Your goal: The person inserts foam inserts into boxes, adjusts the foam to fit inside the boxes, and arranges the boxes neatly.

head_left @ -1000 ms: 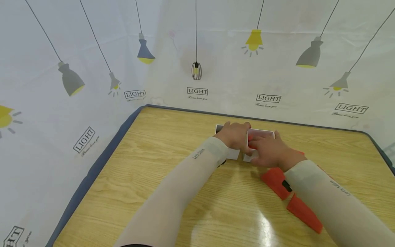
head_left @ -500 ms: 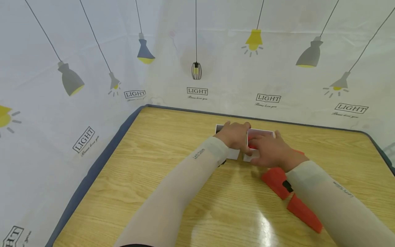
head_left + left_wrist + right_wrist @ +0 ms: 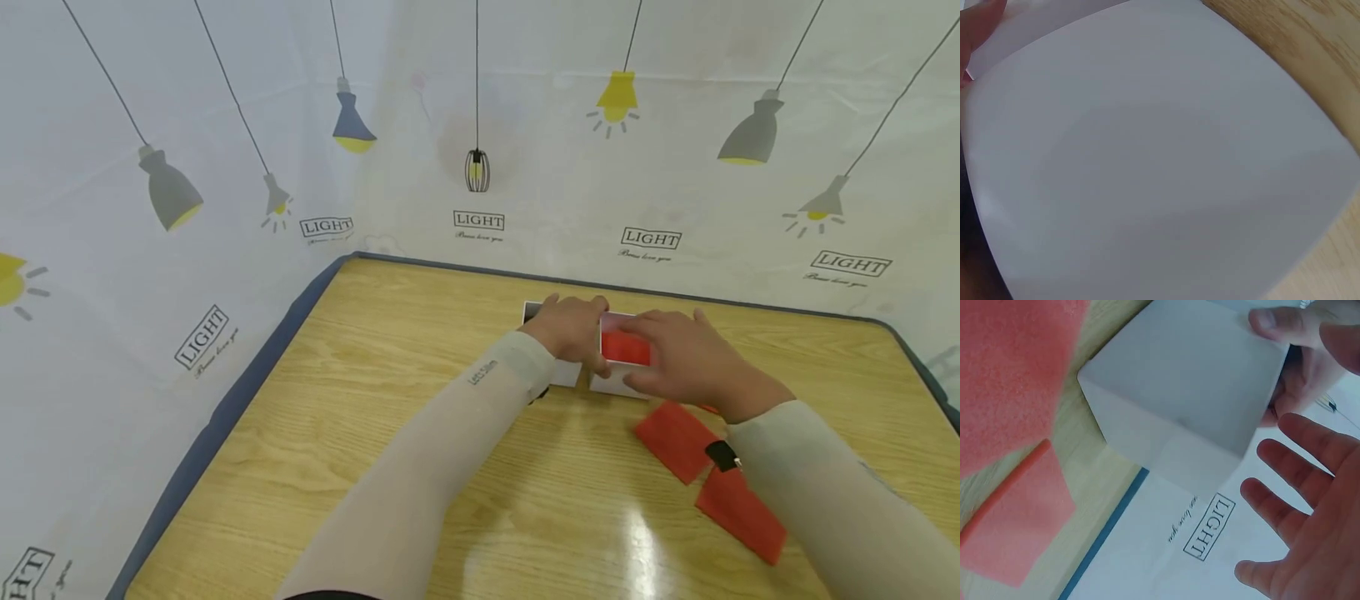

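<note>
Two white open-topped boxes stand side by side; the right box (image 3: 618, 381) has red material (image 3: 627, 348) inside, and the left box (image 3: 566, 374) shows a dark interior. My left hand (image 3: 568, 327) lies across the left box and grips the near wall side of the right one; its thumb (image 3: 1266, 322) presses on the white face in the right wrist view. Straight, spread fingers mark my right hand (image 3: 693, 362), which hovers at the right box's right end, holding nothing. A white box face (image 3: 1160, 156) fills the left wrist view.
Flat red pieces of soft, felt-like material lie on the wooden table (image 3: 420, 358): one red piece (image 3: 678, 442) and another red piece (image 3: 742, 512) nearer me. A third is mostly hidden under my right hand. A white printed curtain (image 3: 540, 167) hangs around the table.
My right hand has come up out of the right box and moved right, towards me. More of the red material inside now shows. The left hand has stayed in place.
</note>
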Motion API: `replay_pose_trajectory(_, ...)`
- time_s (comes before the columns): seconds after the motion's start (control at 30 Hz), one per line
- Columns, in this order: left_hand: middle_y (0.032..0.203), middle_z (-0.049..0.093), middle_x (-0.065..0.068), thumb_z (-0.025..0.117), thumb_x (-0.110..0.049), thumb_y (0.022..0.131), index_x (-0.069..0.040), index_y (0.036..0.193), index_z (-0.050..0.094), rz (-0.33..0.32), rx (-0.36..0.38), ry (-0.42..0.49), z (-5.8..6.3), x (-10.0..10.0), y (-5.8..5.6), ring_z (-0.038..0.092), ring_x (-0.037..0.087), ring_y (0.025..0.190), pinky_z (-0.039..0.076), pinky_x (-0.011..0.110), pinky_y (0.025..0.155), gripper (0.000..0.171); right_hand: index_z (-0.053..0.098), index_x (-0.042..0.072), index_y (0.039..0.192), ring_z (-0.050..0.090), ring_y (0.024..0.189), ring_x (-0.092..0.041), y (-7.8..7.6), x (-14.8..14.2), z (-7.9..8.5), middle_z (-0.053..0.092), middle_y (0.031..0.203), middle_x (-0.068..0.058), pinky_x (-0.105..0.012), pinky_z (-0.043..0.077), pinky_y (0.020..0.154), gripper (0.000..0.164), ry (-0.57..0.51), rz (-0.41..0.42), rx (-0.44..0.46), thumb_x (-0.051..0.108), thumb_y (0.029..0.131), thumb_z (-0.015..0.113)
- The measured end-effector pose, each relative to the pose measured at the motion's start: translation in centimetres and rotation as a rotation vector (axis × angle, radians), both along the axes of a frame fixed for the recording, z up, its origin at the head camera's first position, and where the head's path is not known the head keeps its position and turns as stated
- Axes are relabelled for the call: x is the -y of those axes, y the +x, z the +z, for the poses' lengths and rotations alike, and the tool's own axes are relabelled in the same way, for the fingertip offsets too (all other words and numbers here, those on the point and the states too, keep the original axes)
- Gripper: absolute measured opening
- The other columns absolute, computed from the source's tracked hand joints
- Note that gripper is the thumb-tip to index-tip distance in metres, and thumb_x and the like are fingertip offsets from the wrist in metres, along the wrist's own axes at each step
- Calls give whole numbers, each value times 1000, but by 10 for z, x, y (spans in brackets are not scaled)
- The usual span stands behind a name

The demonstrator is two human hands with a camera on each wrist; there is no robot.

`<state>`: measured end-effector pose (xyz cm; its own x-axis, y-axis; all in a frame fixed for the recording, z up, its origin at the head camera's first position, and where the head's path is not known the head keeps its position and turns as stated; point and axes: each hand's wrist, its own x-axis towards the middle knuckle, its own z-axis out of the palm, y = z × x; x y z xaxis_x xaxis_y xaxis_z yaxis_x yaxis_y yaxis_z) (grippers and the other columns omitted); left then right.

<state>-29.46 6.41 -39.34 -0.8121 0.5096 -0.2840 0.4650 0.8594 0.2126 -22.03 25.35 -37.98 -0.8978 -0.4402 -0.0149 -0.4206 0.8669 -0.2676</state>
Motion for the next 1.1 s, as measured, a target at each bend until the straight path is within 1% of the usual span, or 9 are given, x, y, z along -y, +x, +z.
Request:
replay_pose_trajectory(0.07,132,71,-10,89,-62,77,-24,160,37,2,11,3,1,0,0,61,12,132,17,46,131,105,54,22,155,51,140,-42,3,-5,2,59,150,-13,-86,17,110,69,-20,-7,-6,32,90,77)
replay_pose_trajectory(0.2,134,70,-9,88,-61,77,-24,160,37,2,16,13,1,0,0,60,11,132,15,46,131,104,55,13,153,47,141,-45,9,-12,7,56,151,-16,-84,16,113,72,-46,-41,0,37,91,80)
replay_pose_trajectory(0.3,135,70,-9,88,-61,78,-24,160,37,4,11,15,1,0,0,61,11,131,16,45,131,104,53,11,154,44,143,-46,13,-17,9,54,153,-18,-85,14,113,76,-48,-74,2,41,90,82)
replay_pose_trajectory(0.43,130,72,-9,88,-61,78,-23,160,38,7,12,18,0,0,0,62,11,130,15,46,131,104,51,10,154,44,142,-48,18,-23,9,52,154,-20,-80,20,115,78,-49,-99,7,44,90,81)
replay_pose_trajectory(0.5,127,73,-10,89,-60,78,-23,160,37,7,14,18,0,0,0,63,12,128,15,46,131,104,51,9,154,44,141,-48,21,-26,9,52,154,-21,-80,22,115,79,-48,-113,17,45,90,81)
replay_pose_trajectory(0.7,124,74,-10,89,-61,77,-23,160,37,12,21,12,0,-1,0,64,12,127,14,46,132,105,45,3,156,40,141,-54,30,-34,6,47,154,-27,-84,23,111,89,-18,-169,39,51,90,80)
replay_pose_trajectory(0.83,125,74,-10,89,-60,77,-23,161,37,14,22,16,0,0,0,64,12,127,14,46,132,105,45,-1,155,40,140,-55,38,-36,4,47,154,-30,-82,24,111,89,-23,-196,43,51,91,79)
replay_pose_trajectory(1.03,130,72,-9,90,-60,77,-25,161,37,24,22,13,-1,-1,0,63,12,128,13,45,132,105,44,-1,156,40,139,-55,46,-39,-2,47,153,-30,-82,22,110,89,-20,-224,95,50,91,78)
replay_pose_trajectory(1.1,130,72,-9,90,-60,76,-25,161,37,29,23,15,-1,-2,0,63,12,129,12,45,132,106,44,-2,155,40,138,-55,47,-40,-5,47,152,-30,-82,23,109,90,-16,-231,104,51,91,78)
